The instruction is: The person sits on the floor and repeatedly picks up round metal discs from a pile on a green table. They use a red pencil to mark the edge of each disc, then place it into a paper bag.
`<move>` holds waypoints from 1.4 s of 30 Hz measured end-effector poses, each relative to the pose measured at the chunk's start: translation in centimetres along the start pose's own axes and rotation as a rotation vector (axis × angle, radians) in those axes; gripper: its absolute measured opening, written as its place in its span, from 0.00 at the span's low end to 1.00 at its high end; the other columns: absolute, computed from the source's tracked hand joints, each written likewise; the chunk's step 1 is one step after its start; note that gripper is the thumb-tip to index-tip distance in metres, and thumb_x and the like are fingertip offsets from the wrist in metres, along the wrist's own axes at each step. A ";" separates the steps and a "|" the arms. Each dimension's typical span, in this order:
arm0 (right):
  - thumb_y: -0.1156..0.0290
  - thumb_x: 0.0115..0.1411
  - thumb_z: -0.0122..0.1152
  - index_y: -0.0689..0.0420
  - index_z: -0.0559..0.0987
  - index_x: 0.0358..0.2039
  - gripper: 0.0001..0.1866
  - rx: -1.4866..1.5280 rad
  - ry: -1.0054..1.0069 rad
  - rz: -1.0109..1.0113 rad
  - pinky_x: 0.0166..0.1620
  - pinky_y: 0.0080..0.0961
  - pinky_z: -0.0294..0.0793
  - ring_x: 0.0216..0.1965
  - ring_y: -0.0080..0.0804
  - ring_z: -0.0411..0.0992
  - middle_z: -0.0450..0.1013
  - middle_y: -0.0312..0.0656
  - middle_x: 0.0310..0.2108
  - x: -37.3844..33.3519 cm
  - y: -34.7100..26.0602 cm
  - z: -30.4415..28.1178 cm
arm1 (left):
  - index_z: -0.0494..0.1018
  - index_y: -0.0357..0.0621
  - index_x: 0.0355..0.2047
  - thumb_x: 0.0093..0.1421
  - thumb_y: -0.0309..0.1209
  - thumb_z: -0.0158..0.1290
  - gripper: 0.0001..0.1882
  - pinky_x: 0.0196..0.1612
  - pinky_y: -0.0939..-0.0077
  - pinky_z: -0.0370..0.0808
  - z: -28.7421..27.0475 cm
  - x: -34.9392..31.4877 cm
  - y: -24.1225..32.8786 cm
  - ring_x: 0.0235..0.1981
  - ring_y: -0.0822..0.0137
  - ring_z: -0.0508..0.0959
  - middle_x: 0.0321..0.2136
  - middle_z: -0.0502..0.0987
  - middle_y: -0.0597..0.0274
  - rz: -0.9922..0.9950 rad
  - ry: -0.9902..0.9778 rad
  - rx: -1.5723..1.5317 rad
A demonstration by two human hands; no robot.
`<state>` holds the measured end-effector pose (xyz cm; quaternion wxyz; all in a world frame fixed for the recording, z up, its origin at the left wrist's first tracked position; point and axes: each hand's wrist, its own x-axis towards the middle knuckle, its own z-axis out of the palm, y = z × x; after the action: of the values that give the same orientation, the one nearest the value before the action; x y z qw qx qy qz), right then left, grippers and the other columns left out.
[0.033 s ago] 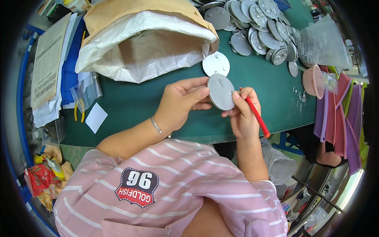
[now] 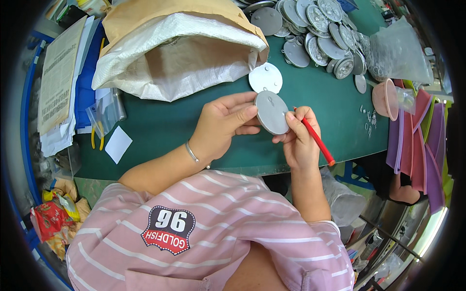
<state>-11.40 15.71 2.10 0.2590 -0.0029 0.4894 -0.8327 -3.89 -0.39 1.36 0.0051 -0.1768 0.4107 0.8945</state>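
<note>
A grey metal disc (image 2: 272,114) with a small loop near its top is held up between both hands above the green table. My left hand (image 2: 222,123) pinches its left edge between thumb and fingers. On its lower right edge, my right hand (image 2: 300,133) grips with thumb and fingertips. A red pen (image 2: 318,140) is also tucked in the fingers of my right hand, slanting down to the right. Just behind the held disc, a pale, brighter disc (image 2: 265,77) lies near the bag's mouth.
A white-lined sack (image 2: 170,72) gapes toward me on the table (image 2: 194,167). A heap of metal discs (image 2: 315,29) fills the back right, near a clear plastic bag (image 2: 400,53) and a pink cup (image 2: 385,100). Papers (image 2: 60,72) and yellow-handled pliers (image 2: 97,138) lie left.
The lower end of the red pen has shifted slightly to the right in my right hand. Both hands and the disc stay almost in place.
</note>
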 end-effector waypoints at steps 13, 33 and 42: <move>0.81 0.58 0.52 0.58 0.62 0.28 0.09 -0.355 -0.041 -0.293 0.23 0.19 0.77 0.24 0.20 0.68 0.65 0.38 0.26 -0.7 -0.4 0.3 | 0.64 0.35 0.53 0.63 0.29 0.45 0.19 0.42 0.73 0.78 -0.3 0.5 -0.1 0.42 0.65 0.77 0.44 0.74 0.54 -0.167 -0.032 -0.122; 0.83 0.58 0.52 0.59 0.61 0.26 0.10 -0.612 -0.071 -0.544 0.39 0.22 0.73 0.34 0.27 0.73 0.73 0.50 0.33 -0.9 -0.4 0.7 | 0.48 0.49 0.63 0.61 0.61 0.28 0.39 0.61 0.44 0.51 -0.3 0.1 0.6 0.63 0.44 0.52 0.61 0.49 0.38 -0.283 -0.353 -0.751; 0.83 0.48 0.65 0.58 0.62 0.25 0.18 -0.628 -0.145 -0.540 0.40 0.23 0.74 0.35 0.27 0.73 0.73 0.50 0.36 -0.9 0.8 1.8 | 0.50 0.47 0.62 0.63 0.55 0.31 0.34 0.62 0.50 0.52 0.4 0.2 0.6 0.63 0.50 0.54 0.63 0.48 0.48 -0.181 -0.323 -0.689</move>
<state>-9.86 14.31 2.64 0.0517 -0.2684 0.6816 -0.6788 -4.27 -0.49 2.01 0.0888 -0.0607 0.0628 0.9922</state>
